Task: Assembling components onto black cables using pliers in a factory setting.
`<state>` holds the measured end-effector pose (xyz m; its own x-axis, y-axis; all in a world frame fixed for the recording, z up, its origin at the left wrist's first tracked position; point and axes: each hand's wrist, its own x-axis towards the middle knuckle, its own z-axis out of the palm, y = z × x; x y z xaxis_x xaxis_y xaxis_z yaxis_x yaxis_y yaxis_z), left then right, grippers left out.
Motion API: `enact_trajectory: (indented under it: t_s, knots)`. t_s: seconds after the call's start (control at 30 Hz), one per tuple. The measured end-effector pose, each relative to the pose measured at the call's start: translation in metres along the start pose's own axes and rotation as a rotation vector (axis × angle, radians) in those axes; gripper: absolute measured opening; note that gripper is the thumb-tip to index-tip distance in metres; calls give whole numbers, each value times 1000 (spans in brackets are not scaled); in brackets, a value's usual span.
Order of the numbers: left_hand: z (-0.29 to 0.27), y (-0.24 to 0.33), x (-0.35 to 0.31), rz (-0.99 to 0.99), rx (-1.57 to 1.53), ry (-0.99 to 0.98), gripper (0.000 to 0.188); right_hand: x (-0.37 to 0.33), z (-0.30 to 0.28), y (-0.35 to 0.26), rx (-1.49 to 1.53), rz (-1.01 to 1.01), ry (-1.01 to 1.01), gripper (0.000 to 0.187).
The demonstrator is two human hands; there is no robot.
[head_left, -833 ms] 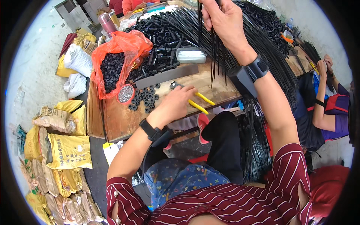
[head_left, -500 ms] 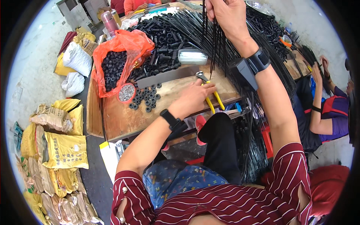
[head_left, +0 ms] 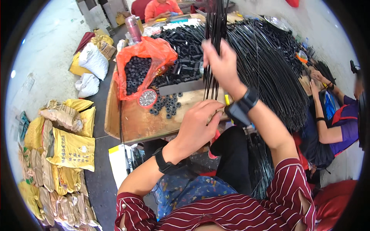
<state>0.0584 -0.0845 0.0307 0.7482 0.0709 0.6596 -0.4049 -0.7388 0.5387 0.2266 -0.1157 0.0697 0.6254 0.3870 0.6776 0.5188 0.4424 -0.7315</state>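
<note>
**My right fingers (head_left: 227,54) grasp black rods (head_left: 216,27) above the bench (head_left: 133,129)**

One red bag (head_left: 158,47) and one red dish (head_left: 155,101) sit left; black rings (head_left: 169,104), too many to count, lie beside the dish. A rod heap (head_left: 266,73) fills the right. My wrist device (head_left: 236,114) partly blocks one yellow handle (head_left: 227,100). My right arm (head_left: 269,127) reaches forward, rods upright; my left fingers (head_left: 206,104) curl near their lower ends, whether gripping I cannot tell.

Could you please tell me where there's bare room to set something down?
Bare wood shows on the table, front left, between the red bag, the red dish and the front edge. A smaller patch lies between the black rings, the grey strip and the left hand. Black parts crowd the back; black rods crowd the right.
</note>
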Motion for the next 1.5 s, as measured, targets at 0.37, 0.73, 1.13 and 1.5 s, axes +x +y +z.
enact_trajectory:
  t_s: [0.37, 0.73, 1.13, 1.5]
  knots:
    - [-42, -21, 63, -420, -446, 196, 22, -19, 8, 5, 96, 385, -143, 26]
    - [-38, -31, 91, -563, -774, 321, 22, -41, -4, -33, 233, 570, -382, 30]
    - [-14, -45, 94, -483, -623, 446, 19, -30, -5, -23, 108, 383, -185, 21]
    - [-26, -61, 106, -729, -771, 491, 18, -11, -48, -55, 260, 611, -209, 25]
